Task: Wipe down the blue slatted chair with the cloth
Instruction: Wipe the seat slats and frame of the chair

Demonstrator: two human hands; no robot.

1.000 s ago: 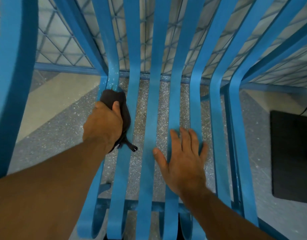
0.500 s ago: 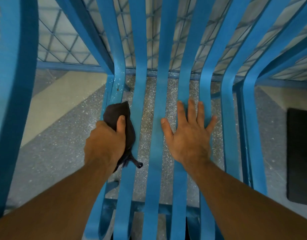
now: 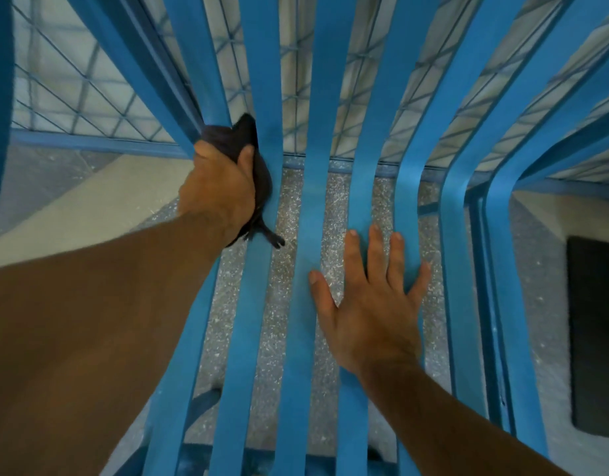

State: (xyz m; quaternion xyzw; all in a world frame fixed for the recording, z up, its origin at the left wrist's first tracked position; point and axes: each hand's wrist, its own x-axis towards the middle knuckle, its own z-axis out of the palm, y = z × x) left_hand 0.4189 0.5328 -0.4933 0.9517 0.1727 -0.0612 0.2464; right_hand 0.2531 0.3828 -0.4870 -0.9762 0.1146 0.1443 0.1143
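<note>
The blue slatted chair (image 3: pixel 306 235) fills the head view, its long slats running from the seat up into the backrest. My left hand (image 3: pixel 220 194) grips a dark cloth (image 3: pixel 258 166) bunched against the leftmost slats where the seat bends up into the back. A loose tail of the cloth hangs below my wrist. My right hand (image 3: pixel 368 304) lies flat with fingers spread on the middle seat slats, holding nothing.
Speckled grey floor (image 3: pixel 285 321) shows between the slats, with a pale strip at the left. A blue wire-mesh panel (image 3: pixel 90 108) stands behind the chair. A black mat (image 3: pixel 595 338) lies on the floor at the right.
My left hand has pushed the cloth up the left slats from the seat to the bend of the backrest. My right hand stays flat on the middle slats and now sits lower in view.
</note>
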